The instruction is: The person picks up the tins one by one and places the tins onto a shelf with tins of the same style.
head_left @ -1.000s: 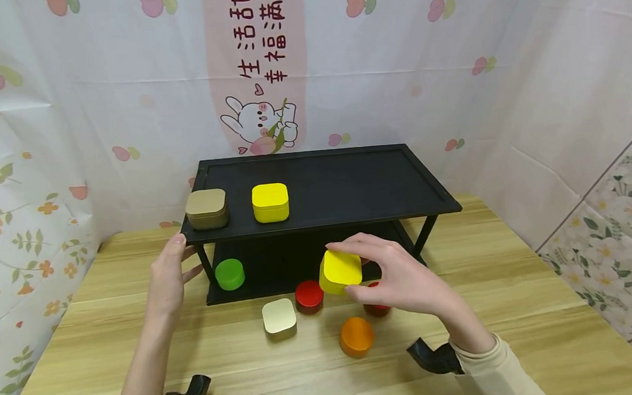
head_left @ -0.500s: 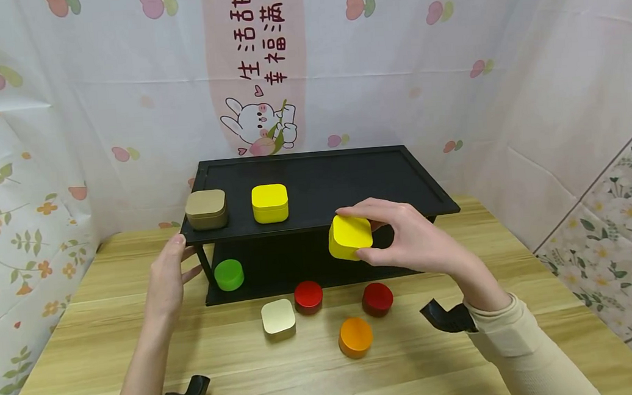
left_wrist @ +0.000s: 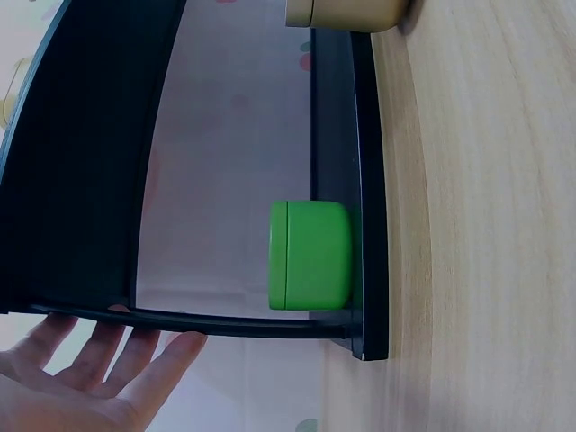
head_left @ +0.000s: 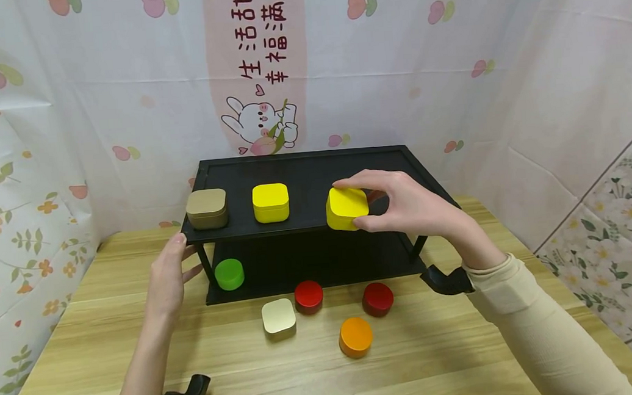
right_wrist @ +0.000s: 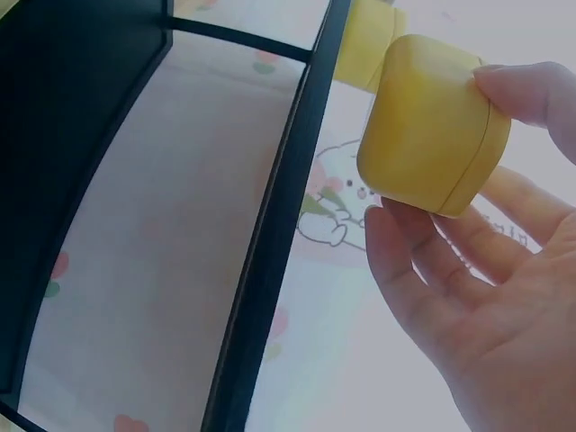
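Note:
My right hand [head_left: 405, 206] pinches a yellow square lidded box [head_left: 347, 207] between thumb and fingertips, over the front edge of the black two-tier shelf [head_left: 308, 161]. In the right wrist view, that yellow box [right_wrist: 432, 126] appears tilted, its lid seam showing. My left hand [head_left: 169, 272] is at the shelf's left end; in the left wrist view the fingertips [left_wrist: 184, 346] touch the side bar with fingers fairly straight. On the upper tier stand a brown lidded box [head_left: 207, 209] and another yellow box [head_left: 270, 203]. A green round box [head_left: 229, 274] sits at the lower tier's left.
Before the shelf, on the wooden table [head_left: 241, 380], stand a cream square box [head_left: 279, 318], a bright red round box [head_left: 309, 296], a dark red round box [head_left: 377, 298] and an orange round box [head_left: 356, 336]. A patterned curtain [head_left: 396, 82] hangs behind.
My right hand has lifted the yellow box from in front of the lower tier up to the upper tier's front edge, moving slightly right. The left hand has stayed at the shelf's left end.

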Demonstrator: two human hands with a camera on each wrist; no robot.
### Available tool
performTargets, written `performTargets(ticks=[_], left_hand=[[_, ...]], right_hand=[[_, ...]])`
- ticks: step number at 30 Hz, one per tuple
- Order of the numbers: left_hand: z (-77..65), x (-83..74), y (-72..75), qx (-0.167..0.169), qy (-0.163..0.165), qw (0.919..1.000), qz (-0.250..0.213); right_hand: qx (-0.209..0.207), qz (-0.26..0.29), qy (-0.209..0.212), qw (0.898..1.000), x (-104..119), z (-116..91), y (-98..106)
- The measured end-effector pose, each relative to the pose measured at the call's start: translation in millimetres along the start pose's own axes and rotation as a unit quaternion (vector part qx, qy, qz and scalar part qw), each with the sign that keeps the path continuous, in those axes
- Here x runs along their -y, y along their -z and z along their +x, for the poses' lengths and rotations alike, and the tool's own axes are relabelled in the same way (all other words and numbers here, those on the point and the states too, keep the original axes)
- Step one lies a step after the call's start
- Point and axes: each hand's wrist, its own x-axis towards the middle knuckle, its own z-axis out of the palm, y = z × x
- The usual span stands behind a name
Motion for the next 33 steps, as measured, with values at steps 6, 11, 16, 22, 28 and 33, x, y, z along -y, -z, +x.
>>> performTargets(ticks=[6,11,16,22,28,33], left_hand=[[0.3,0.1,0.5,-0.004,0.007,0.9999,-0.008],[0.7,0.2,0.0,-0.006,0.006,0.9999,-0.005],[0.6,-0.4,-0.5,-0.004,0.005,1.0,-0.005],[0.6,-0.6,-0.7,-0.004,0.007,0.9999,-0.011],[0.6,0.4,-0.4,-0.001,0.0,1.0,-0.01],[0.5,-0.2,-1.0,-0.001,0.0,1.0,-0.006]], right_hand=[[0.008,-0.019,0.017,1.0,-1,13,6],[0.024,-0.026,0.018,0.999,-1,22,10],[0.04,-0.016,0.01,0.999,-4,30,11],[0.05,-0.008,0.003,0.999,-11,39,11],[0.062,-0.012,-0.012,0.998,-13,45,12],[0.072,-0.014,-0.022,0.997,-15,49,12]])
